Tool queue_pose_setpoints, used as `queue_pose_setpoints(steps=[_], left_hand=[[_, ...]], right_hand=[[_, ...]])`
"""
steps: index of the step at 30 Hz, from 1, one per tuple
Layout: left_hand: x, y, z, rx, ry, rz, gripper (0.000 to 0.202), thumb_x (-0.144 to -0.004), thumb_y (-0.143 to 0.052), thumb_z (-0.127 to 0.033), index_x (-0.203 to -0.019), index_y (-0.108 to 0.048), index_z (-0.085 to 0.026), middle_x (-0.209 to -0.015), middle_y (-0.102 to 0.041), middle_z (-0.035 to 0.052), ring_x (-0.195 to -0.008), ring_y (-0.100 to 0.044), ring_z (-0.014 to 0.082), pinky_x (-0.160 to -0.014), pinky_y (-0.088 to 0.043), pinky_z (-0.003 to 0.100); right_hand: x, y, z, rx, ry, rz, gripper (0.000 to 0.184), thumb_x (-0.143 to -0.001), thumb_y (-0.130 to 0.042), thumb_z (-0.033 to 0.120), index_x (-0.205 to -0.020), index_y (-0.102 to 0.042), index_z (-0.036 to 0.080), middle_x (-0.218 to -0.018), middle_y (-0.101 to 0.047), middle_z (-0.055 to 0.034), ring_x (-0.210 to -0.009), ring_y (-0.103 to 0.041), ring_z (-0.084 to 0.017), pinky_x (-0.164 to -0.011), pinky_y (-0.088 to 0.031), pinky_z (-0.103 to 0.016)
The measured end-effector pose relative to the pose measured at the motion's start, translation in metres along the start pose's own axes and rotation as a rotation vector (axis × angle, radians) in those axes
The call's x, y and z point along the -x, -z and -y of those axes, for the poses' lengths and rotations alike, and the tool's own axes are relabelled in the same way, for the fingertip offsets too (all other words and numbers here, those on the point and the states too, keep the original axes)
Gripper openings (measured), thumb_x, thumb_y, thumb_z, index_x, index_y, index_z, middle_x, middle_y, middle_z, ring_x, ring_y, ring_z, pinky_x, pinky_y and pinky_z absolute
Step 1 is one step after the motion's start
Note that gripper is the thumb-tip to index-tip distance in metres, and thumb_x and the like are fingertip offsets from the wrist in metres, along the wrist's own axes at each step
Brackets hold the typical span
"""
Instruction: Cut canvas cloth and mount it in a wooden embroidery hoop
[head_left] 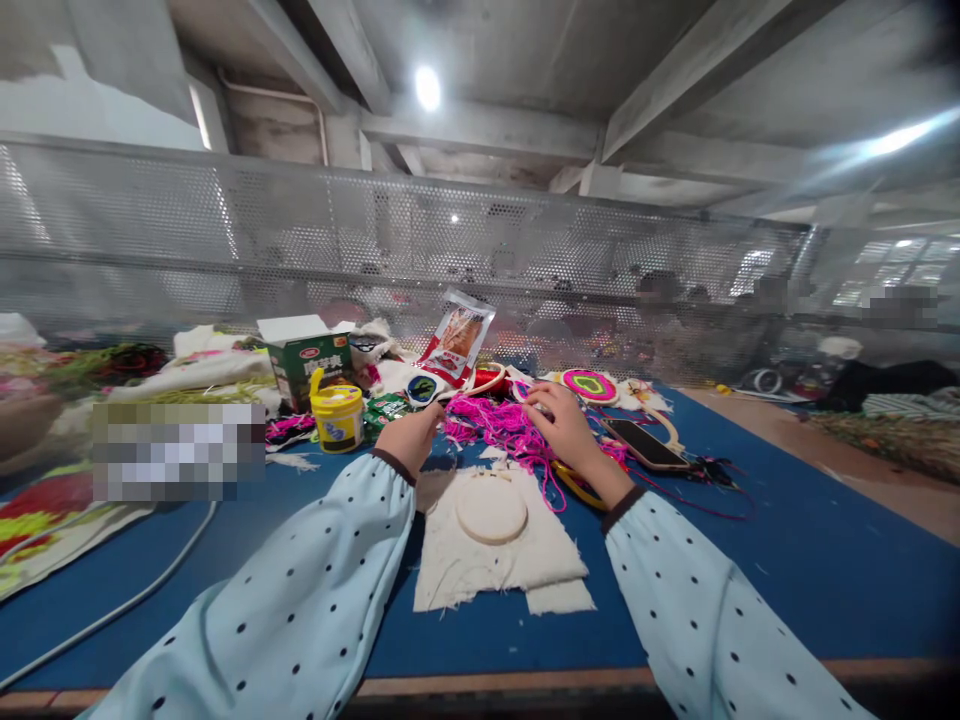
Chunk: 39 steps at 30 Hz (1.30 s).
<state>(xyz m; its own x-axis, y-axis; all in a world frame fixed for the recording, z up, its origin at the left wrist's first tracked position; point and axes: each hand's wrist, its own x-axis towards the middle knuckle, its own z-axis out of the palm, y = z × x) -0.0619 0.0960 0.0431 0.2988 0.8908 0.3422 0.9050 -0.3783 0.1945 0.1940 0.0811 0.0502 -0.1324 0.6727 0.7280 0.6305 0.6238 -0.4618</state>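
My left hand [411, 438] is closed in a pinch at the left edge of a tangled heap of bright pink yarn [499, 425]. What its fingertips hold is too small to make out. At the heap's right side, my right hand [561, 428] has its fingers bent together around something small and greyish that I cannot name. Between my forearms lies a piece of off-white cloth [495, 570] with frayed edges, stretched in a round wooden embroidery hoop [491, 540]. No stitching shows inside the hoop.
Behind my hands stand a yellow tub [337, 428], a green box [300, 360] and a red food packet [459, 340]. A phone [646, 445] and a pink-and-green embroidered piece [589, 387] lie right. A grey cable [161, 575] crosses the blue tabletop [787, 560]. A perforated metal screen [292, 240] rises beyond.
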Motion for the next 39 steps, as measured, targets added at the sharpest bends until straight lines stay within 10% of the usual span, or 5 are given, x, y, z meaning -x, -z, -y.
queue_pose_setpoints(steps=[5,14,39], left_hand=[[0.001,0.007,0.003,-0.122,0.148,-0.033,0.022,-0.086,-0.040,-0.024,-0.104,-0.053,-0.022,-0.089,-0.067,0.0070,-0.078,-0.062,0.0209,-0.060,-0.036,0.025],[-0.002,-0.005,0.006,0.063,-0.080,-0.030,0.024,-0.087,-0.036,-0.020,-0.101,-0.054,-0.023,-0.082,-0.067,0.0034,-0.072,-0.061,0.0165,-0.062,-0.037,0.023],[-0.006,-0.008,0.016,0.169,-0.075,0.012,0.022,-0.083,-0.035,-0.015,-0.094,-0.052,-0.023,-0.075,-0.065,0.0014,-0.066,-0.058,0.0154,-0.061,-0.036,0.023]], right_hand=[[-0.007,0.011,0.002,-0.564,-0.258,0.073,0.020,-0.080,-0.048,0.034,-0.072,-0.060,0.020,-0.105,-0.061,-0.0051,-0.096,-0.055,-0.019,-0.088,-0.040,-0.036],[-0.002,0.009,-0.011,0.109,0.018,0.007,0.018,-0.084,-0.049,0.032,-0.080,-0.062,0.020,-0.096,-0.061,-0.0077,-0.096,-0.052,-0.021,-0.090,-0.035,-0.036],[0.003,-0.001,-0.003,0.214,-0.052,0.080,0.020,-0.087,-0.044,0.032,-0.077,-0.057,0.021,-0.076,-0.061,-0.0027,-0.073,-0.054,-0.018,-0.069,-0.038,-0.029]])
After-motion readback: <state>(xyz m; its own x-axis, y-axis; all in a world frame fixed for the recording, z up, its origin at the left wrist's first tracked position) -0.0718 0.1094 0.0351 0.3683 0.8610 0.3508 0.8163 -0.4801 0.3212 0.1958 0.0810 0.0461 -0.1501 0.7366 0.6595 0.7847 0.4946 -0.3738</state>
